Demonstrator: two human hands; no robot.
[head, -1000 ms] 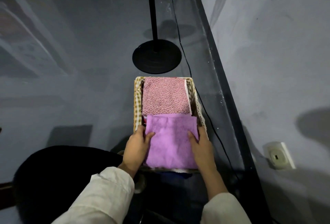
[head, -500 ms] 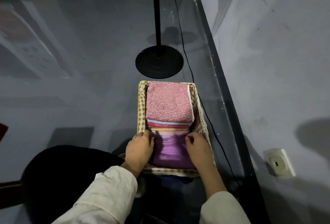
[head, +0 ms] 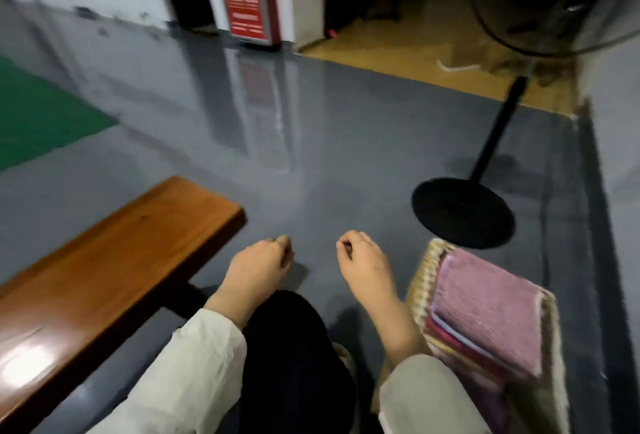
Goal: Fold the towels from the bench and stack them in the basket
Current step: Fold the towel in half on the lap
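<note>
Grey glossy floor (head: pixel 329 142); head view motion-blurred. Wooden worktop (head: pixel 104 260) at left. Wicker basket (head: pixel 424 281) at right on the floor, near a black fan base (head: pixel 462 212). Folded towels (head: pixel 485 312) stacked inside the basket, pink one on top. Left hand (head: pixel 258 267) and right hand (head: pixel 363 267) in the air between worktop and basket, apart from each other. Fingers (head: pixel 285 253) of both loosely curled, holding nothing.

One camera sits on the person's head, looking forward and down at the floor (head: pixel 311 142). The left hand (head: pixel 258 262) and right hand (head: pixel 362 260) are close. The bench (head: pixel 104 260) is at 8 o'clock, the basket (head: pixel 420 281) at 4 o'clock.
</note>
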